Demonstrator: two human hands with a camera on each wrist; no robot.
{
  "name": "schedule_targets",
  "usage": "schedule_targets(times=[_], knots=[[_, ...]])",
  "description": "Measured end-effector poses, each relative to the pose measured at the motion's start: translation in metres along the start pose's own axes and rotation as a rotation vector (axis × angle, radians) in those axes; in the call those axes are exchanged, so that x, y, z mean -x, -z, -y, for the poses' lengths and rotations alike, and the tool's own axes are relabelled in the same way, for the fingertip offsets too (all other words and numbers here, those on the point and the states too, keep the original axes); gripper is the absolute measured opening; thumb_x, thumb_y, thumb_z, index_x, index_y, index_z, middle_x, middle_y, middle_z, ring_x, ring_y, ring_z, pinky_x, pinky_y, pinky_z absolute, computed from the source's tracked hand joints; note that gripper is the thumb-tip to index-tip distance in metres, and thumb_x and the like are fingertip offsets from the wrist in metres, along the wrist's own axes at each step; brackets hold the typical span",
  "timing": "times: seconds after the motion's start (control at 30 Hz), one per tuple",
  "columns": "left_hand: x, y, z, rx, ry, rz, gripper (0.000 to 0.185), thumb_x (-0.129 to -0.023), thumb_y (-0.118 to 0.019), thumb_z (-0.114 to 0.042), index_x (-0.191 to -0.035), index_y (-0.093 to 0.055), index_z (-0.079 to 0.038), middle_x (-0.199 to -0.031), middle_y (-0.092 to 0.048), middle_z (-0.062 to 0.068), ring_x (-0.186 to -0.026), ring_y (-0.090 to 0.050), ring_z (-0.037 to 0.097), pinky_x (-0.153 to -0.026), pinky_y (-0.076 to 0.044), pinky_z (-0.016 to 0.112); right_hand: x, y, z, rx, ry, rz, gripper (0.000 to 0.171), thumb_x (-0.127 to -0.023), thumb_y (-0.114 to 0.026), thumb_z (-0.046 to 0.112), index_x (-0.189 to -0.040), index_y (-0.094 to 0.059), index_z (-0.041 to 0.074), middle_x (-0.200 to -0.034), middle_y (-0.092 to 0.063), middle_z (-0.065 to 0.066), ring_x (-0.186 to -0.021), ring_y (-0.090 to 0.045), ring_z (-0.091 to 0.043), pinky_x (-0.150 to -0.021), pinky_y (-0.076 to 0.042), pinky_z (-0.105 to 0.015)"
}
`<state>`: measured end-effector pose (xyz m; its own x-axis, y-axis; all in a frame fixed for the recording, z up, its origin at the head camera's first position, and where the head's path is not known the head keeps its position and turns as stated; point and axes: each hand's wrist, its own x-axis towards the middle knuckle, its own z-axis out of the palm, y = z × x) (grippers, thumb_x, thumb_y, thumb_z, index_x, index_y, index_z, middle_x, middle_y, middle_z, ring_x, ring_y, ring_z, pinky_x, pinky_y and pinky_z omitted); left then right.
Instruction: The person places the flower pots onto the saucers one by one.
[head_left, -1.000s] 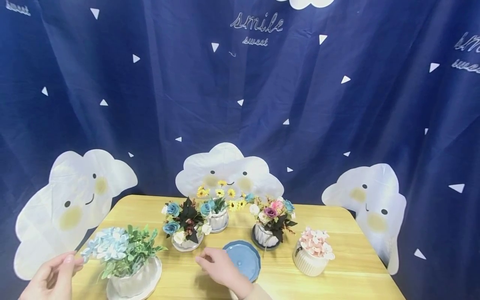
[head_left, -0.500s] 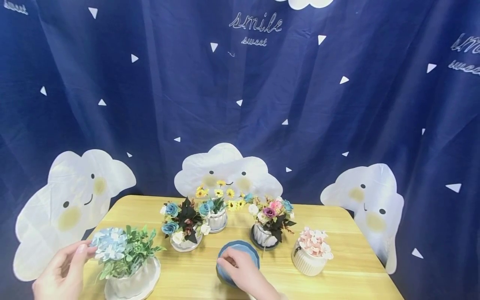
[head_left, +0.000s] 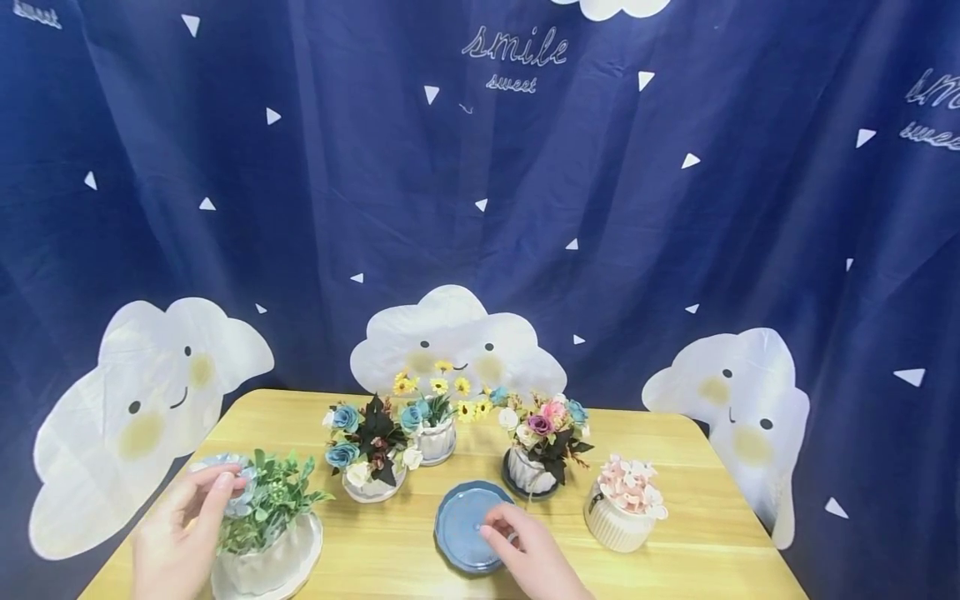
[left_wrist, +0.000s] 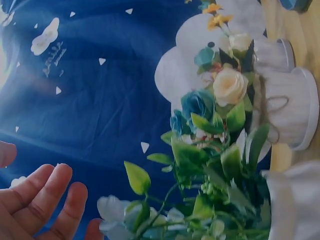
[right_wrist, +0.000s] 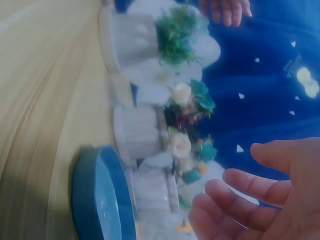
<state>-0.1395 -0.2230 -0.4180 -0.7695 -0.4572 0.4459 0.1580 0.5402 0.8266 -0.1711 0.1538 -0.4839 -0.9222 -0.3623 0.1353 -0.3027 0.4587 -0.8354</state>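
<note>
Nearest the table's front edge, the right hand hovers with loose, spread fingers over the blue saucer. At the front left corner, the left hand touches the pale blue bloom of the white potted plant, fingers relaxed, gripping nothing.

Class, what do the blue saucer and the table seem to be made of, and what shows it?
Blue saucer: probably glazed ceramic, though plastic is possible; smooth blue surface and scalloped rim. Table: wood or wood-look laminate; pale yellow with lengthwise grain lines.
</note>
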Motion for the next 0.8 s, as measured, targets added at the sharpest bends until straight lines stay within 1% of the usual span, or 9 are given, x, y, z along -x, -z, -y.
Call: schedule_targets(times=[0.1,0.2,0.3,0.43,0.53,0.63,0.8], knots=[[0.003,-0.003,-0.004,0.006,-0.036,0.016,0.018,-0.098,-0.057,-0.013,-0.106,-0.069,-0.004,-0.08,-0.064,-0.033,-0.084,-0.057,-0.021,-0.077,-0.042,-0.003,0.006,0.007,-0.004,0.006,-0.028,-0.027,0.021,-0.098,-0.056,0.03,-0.103,-0.063,0.011,-0.093,-0.066,0.002,-0.083,-0.053,0.004,-0.067,-0.046,-0.018],[0.005,-0.009,-0.007,0.018,-0.068,0.027,0.016,-0.097,-0.057,-0.011,-0.104,-0.07,-0.005,-0.079,-0.065,-0.031,-0.084,-0.058,-0.019,-0.08,-0.041,-0.003,0.012,0.014,-0.009,0.017,-0.058,-0.07,0.021,-0.098,-0.057,0.03,-0.103,-0.063,0.011,-0.094,-0.067,-0.001,-0.083,-0.054,0.004,-0.067,-0.047,-0.018],[0.007,-0.015,-0.008,0.032,-0.105,0.051,0.014,-0.096,-0.059,-0.008,-0.103,-0.07,-0.006,-0.08,-0.067,-0.027,-0.082,-0.06,-0.016,-0.079,-0.043,-0.001,0.017,0.021,-0.014,0.033,-0.093,-0.133,0.02,-0.096,-0.059,0.029,-0.102,-0.064,0.01,-0.092,-0.069,-0.003,-0.081,-0.055,0.005,-0.067,-0.049,-0.018],[0.01,-0.023,-0.009,0.047,-0.167,0.09,0.013,-0.095,-0.059,-0.005,-0.102,-0.07,-0.007,-0.082,-0.07,-0.022,-0.081,-0.062,-0.015,-0.077,-0.046,0.0,0.024,0.028,-0.021,0.045,-0.143,-0.21,0.019,-0.095,-0.061,0.025,-0.102,-0.064,0.007,-0.09,-0.068,-0.001,-0.081,-0.055,0.006,-0.068,-0.049,-0.018],[0.011,-0.03,-0.01,0.053,-0.186,0.118,0.013,-0.095,-0.06,-0.005,-0.102,-0.07,-0.008,-0.084,-0.07,-0.021,-0.081,-0.063,-0.014,-0.077,-0.046,0.0,0.03,0.034,-0.025,0.035,-0.166,-0.256,0.017,-0.095,-0.062,0.022,-0.101,-0.063,0.007,-0.09,-0.067,0.0,-0.081,-0.054,0.006,-0.068,-0.049,-0.018],[0.013,-0.036,-0.013,0.059,-0.186,0.145,0.013,-0.095,-0.059,-0.006,-0.102,-0.07,-0.009,-0.085,-0.07,-0.019,-0.079,-0.064,-0.011,-0.077,-0.046,0.001,0.035,0.038,-0.029,0.035,-0.168,-0.303,0.012,-0.093,-0.063,0.019,-0.099,-0.064,0.009,-0.089,-0.067,0.0,-0.081,-0.054,0.006,-0.068,-0.05,-0.019],[0.015,-0.045,-0.018,0.041,-0.183,0.197,0.013,-0.097,-0.058,-0.009,-0.101,-0.07,-0.012,-0.085,-0.072,-0.012,-0.077,-0.065,-0.005,-0.074,-0.048,0.005,0.042,0.044,-0.035,0.053,-0.208,-0.344,0.013,-0.093,-0.064,0.019,-0.1,-0.064,0.008,-0.089,-0.068,0.0,-0.08,-0.055,0.007,-0.068,-0.05,-0.019]])
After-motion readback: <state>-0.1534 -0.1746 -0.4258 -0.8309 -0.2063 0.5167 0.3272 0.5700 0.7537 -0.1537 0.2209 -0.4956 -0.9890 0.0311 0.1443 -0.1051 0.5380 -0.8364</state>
